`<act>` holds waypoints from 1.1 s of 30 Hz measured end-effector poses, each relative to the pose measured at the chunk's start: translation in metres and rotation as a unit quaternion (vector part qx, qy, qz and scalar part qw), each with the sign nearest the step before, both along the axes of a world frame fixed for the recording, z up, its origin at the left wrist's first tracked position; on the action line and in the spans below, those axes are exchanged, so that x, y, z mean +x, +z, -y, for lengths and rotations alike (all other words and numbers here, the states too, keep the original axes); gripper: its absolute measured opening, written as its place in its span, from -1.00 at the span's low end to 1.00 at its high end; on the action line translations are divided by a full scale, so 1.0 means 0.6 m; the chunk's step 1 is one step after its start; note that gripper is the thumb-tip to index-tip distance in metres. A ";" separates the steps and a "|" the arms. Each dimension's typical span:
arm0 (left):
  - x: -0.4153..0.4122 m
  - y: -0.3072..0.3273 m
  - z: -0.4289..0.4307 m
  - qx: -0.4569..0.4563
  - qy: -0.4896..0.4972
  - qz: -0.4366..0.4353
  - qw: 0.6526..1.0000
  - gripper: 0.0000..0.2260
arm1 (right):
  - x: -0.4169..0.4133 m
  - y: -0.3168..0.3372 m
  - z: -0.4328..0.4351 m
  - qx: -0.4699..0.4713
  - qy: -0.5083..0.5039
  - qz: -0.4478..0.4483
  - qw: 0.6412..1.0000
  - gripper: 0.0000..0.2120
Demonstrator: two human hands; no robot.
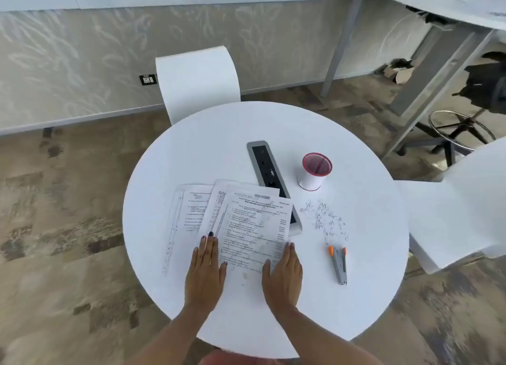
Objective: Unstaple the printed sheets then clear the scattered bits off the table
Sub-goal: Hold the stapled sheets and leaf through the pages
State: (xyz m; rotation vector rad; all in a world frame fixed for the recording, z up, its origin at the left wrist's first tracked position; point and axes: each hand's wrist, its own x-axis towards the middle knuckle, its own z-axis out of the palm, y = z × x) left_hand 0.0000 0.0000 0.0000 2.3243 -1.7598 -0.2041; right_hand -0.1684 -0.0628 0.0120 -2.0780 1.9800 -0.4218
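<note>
Printed sheets [252, 222] lie fanned out on the round white table [191, 151], one sheet [189, 214] spread off to the left. My left hand [206, 271] rests flat on the left edge of the top sheet, fingers extended. On that sheet's right edge lies my right hand [283, 275], also flat. Neither hand holds anything. A scatter of small metal bits [324, 218] lies to the right of the papers. The grey and orange staple remover [339, 264] lies beyond my right hand, untouched.
A grey power strip [267, 167] is set in the table, partly under the papers. A white cup with a red mesh rim [315, 171] stands behind the bits. White chairs stand at the far side [197, 80] and right [460, 214].
</note>
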 end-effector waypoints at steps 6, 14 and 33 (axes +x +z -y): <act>0.000 -0.001 -0.001 0.053 0.016 -0.022 0.998 -0.39 | 0.019 0.020 0.018 0.051 -0.060 0.021 0.997 -0.39; -0.001 -0.009 -0.007 0.063 0.030 -0.056 0.996 -0.37 | 0.031 0.030 0.038 0.104 -0.134 0.090 0.981 -0.43; 0.000 0.062 0.048 -0.008 0.188 -0.277 0.942 -0.45 | -0.002 0.079 0.071 0.117 -0.212 0.406 0.881 -0.94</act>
